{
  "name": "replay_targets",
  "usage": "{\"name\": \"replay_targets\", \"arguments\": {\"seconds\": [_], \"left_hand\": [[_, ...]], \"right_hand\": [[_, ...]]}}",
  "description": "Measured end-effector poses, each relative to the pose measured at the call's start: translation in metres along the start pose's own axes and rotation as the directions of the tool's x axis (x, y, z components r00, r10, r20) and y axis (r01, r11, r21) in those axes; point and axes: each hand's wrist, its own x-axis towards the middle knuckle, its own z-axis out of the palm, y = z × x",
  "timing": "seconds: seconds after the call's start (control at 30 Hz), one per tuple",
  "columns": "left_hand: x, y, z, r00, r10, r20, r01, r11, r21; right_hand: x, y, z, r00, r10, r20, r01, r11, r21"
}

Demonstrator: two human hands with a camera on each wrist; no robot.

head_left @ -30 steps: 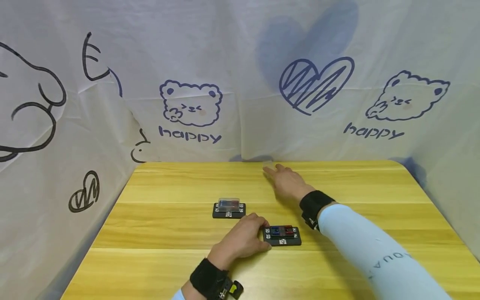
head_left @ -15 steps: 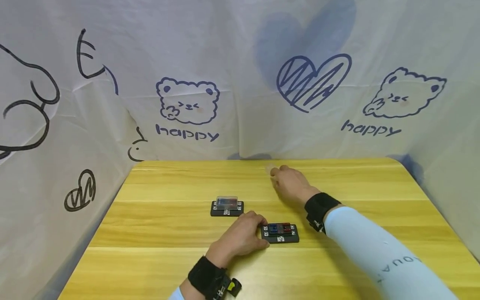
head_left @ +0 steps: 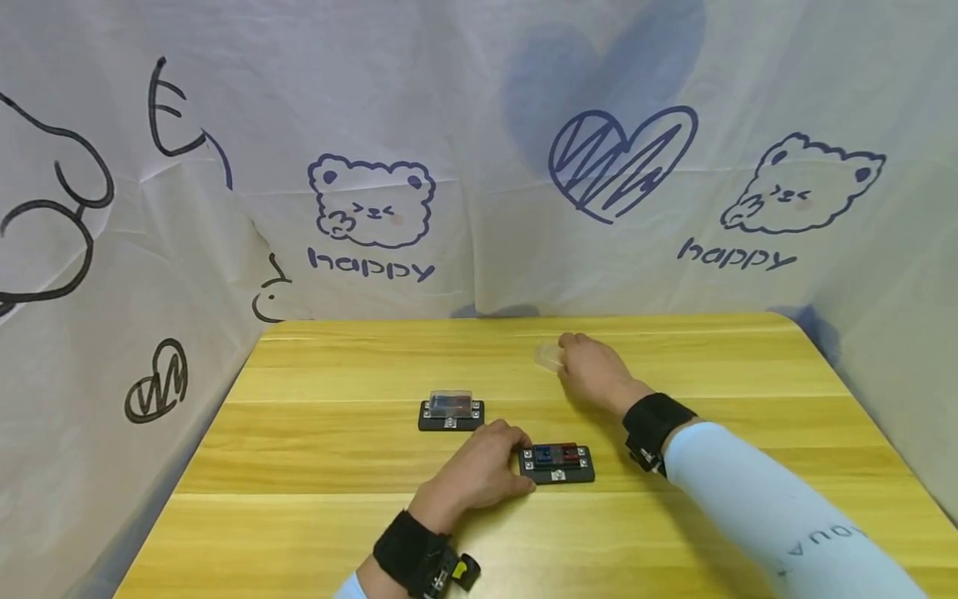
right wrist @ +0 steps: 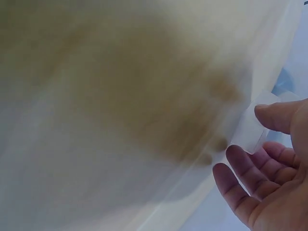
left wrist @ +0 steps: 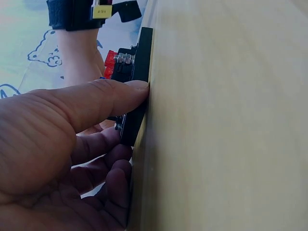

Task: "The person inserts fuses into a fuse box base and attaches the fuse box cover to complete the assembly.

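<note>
My left hand [head_left: 479, 470] grips the left end of a black fuse block [head_left: 569, 474], thumb on the near edge and fingers at the far edge. Blue and red fuses stand uncovered on top of this block; in the left wrist view its base [left wrist: 139, 91] lies along the tabletop. Toward the back of the table, my right hand [head_left: 596, 372] pinches a clear plastic cover [head_left: 549, 357]. The right wrist view shows this cover [right wrist: 252, 127] between thumb and fingers, above the wood. A second fuse block [head_left: 451, 422], with a clear cover on it, sits left of the first.
The wooden table [head_left: 337, 466] has its back edge against a white cloth [head_left: 479, 83] with drawn bears and hearts. Cloth also hangs along the left and right sides.
My right hand has picked up the clear cover near the back edge and drawn it a little toward me and to the right. The left hand keeps its hold on the fuse block.
</note>
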Motion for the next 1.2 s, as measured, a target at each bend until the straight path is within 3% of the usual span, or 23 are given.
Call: {"name": "replay_targets", "arguments": {"seconds": [0.17,0.53,0.77,1.2], "left_hand": [[0.0,0.0,-0.001,1.0,-0.007,-0.002,0.007,1.0,-0.003],[0.0,-0.001,-0.001,1.0,-0.005,0.002,0.005,1.0,-0.004],[0.001,0.0,-0.001,1.0,-0.014,0.003,0.014,1.0,-0.01],[0.002,0.001,0.002,1.0,-0.008,-0.001,0.008,1.0,0.001]], "right_hand": [[-0.013,-0.002,-0.006,1.0,-0.001,-0.006,0.001,0.999,0.033],[-0.054,-0.018,-0.028,0.999,0.035,0.012,-0.037,0.969,0.245],[-0.084,-0.032,-0.037,1.0,-0.024,-0.005,0.024,0.94,0.342],[-0.116,-0.039,-0.029,0.993,-0.108,-0.057,0.121,0.936,0.332]]}}
